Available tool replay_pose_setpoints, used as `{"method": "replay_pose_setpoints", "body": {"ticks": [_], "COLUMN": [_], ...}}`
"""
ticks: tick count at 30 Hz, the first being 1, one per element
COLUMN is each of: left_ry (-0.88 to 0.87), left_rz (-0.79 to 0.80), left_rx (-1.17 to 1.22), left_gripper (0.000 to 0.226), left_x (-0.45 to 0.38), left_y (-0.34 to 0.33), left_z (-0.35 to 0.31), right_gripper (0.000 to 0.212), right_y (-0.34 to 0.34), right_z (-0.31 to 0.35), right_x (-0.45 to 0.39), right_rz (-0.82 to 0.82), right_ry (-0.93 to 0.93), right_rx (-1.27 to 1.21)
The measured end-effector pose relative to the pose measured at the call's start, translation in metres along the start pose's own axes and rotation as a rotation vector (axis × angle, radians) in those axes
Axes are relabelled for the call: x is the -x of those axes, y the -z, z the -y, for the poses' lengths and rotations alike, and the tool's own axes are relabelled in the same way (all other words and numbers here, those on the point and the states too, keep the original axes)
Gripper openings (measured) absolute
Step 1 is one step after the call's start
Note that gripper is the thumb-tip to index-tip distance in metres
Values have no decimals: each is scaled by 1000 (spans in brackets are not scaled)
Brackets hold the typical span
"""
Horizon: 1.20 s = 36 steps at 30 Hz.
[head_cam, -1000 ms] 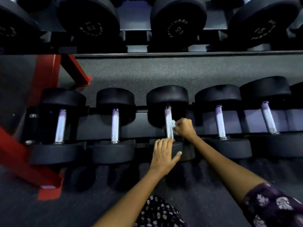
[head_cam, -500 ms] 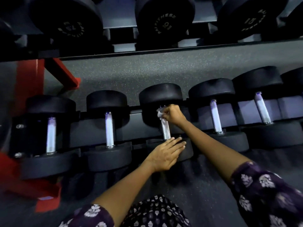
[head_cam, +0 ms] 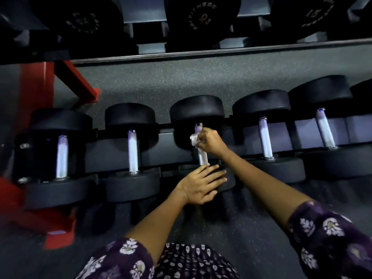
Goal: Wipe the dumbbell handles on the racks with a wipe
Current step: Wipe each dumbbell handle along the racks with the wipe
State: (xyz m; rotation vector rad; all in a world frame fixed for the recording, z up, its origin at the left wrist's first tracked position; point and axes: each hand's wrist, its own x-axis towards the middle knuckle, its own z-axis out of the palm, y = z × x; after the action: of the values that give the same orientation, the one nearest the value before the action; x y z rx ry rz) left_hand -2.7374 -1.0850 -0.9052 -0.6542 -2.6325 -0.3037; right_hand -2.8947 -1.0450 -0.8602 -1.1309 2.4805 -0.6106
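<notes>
Right hand (head_cam: 209,142) curled round a white wipe (head_cam: 193,140), pressing it against the upper part of the middle dumbbell handle (head_cam: 202,154) on the lower rack (head_cam: 112,154). Long axis of that handle running away from the body, near-vertical in the head view, from the near weight head under the left hand to the far weight head (head_cam: 198,109); bare metal showing both above and below the wipe. Left hand (head_cam: 201,185) flat, fingers straight and together, resting on the near weight head, just below the handle's near end, holding nothing. Right hand clearly the nearer to the handle and already touching it through the wipe; likely next stroke along the handle's axis, toward the body or toward the far collar. Unwiped-looking handles on either side: second handle (head_cam: 133,153) and leftmost handle (head_cam: 62,158) to the left, fourth handle (head_cam: 266,137) and fifth handle (head_cam: 324,128) to the right, all parallel, well apart. Speckled grey floor (head_cam: 201,81) behind the row; red frame leg (head_cam: 30,87) at left. Upper rack dumbbells (head_cam: 203,17) overhead, leaving limited room above the hands. Dim lighting, edges blurred.
</notes>
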Motion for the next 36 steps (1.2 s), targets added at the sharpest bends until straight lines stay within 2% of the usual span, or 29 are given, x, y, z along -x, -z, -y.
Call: {"method": "replay_pose_setpoints", "body": {"ticks": [3, 7, 9, 10, 12, 13, 18, 23, 26, 29, 34, 36], "left_ry": [201, 862, 1088, 1129, 1125, 1102, 1061, 1039, 1018, 1015, 1019, 1023], "left_rz": [-55, -259, -295, -290, -254, -229, -146, -61, -32, -36, -29, -38], "left_rx": [-10, -5, -4, 4, 20, 12, -14, -24, -25, -16, 0, -3], "left_gripper": [48, 50, 52, 54, 63, 67, 75, 81, 84, 83, 82, 81], "left_x": [3, -5, -14, -16, -14, -12, -4, -1, 2, 1, 1, 1], "left_y": [1, -13, -18, -18, -16, -15, -14, -8, -6, -6, -7, -7], "left_z": [-10, -55, -75, -80, -82, -81, -76, -75, -72, -70, -72, -72], "right_gripper": [16, 19, 19, 17, 15, 14, 16, 13, 15, 16, 34, 32], "right_y": [8, 20, 16, 11, 7, 9, 15, 6, 15, 11, 21, 23], "right_z": [-6, -7, -7, -9, -13, -15, -9, -11, -12, 2, -19, -19], "right_x": [9, -6, -1, 4, 17, 20, 6, 27, 27, 29, 33, 35], "right_rz": [107, -54, 32, 121, 273, 295, 37, 279, 330, 407, 392, 395], "right_ry": [57, 49, 131, 178, 249, 256, 110, 173, 156, 220, 114, 89], "right_rx": [27, -61, 12, 75, 184, 191, -2, 126, 123, 134, 92, 73]}}
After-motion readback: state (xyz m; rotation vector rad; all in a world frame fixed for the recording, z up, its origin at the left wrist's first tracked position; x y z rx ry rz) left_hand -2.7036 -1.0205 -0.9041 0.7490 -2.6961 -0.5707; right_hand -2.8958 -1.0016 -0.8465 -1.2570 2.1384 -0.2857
